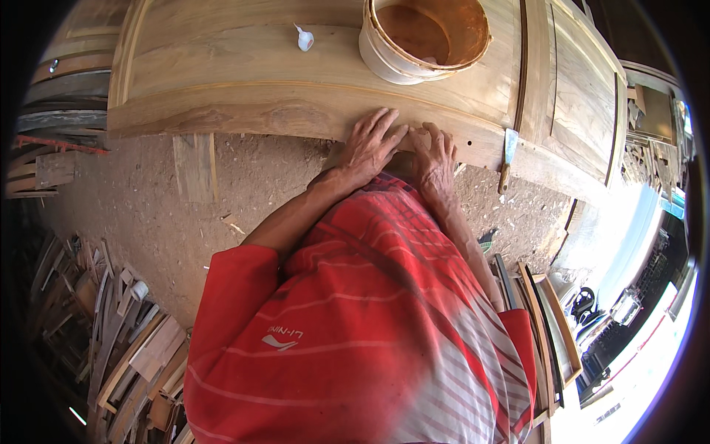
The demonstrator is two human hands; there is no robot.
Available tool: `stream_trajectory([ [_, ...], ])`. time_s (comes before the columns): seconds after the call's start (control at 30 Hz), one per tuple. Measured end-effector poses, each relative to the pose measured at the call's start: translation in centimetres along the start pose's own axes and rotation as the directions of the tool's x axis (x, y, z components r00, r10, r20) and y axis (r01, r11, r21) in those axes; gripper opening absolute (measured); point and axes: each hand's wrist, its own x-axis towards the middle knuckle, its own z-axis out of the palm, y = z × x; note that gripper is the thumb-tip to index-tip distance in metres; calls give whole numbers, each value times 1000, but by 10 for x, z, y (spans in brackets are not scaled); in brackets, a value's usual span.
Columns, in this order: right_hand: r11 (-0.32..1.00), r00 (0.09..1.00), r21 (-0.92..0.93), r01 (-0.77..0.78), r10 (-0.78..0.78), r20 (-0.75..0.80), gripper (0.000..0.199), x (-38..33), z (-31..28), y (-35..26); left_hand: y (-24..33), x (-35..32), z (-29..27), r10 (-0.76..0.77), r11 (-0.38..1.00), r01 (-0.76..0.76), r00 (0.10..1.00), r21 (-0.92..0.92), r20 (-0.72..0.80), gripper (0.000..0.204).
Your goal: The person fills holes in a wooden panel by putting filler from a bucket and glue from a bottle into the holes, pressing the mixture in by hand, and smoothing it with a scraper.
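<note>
Panelled wooden door [222,66] lies flat beneath a white bucket [384,63], stretching out to both sides of it, as a worker in a red shirt [333,296] rests both hands along its near edge. Just on the worker's side of the bucket, the left hand [367,148] lies with fingers loosely extended, gripping nothing visible; beside it, the right hand [436,155] bends its fingers on the wood, though whether they pinch anything cannot be told. Right of the bucket, a scraper [509,148] overhangs the edge; left of it sits a small white object [304,38].
</note>
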Motion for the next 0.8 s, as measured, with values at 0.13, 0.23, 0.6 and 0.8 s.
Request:
stream_trajectory([
  [0.13,1000,1000,-4,5,-5,31,64,1,-6,-3,-2,-1,5,16,1000,-16,999,-3,-31,51],
  [0.23,999,1000,-23,29,-29,6,49,5,-10,-9,-3,-2,7,8,1000,-9,999,-21,-53,49],
  [0.6,994,995,45,-98,99,-22,50,6,1,-3,-1,0,2,7,1000,-7,1000,3,-19,50],
  [0.8,1000,1000,-21,-5,4,-14,50,3,-6,-4,0,-1,-1,6,1000,-6,1000,-8,-8,50],
])
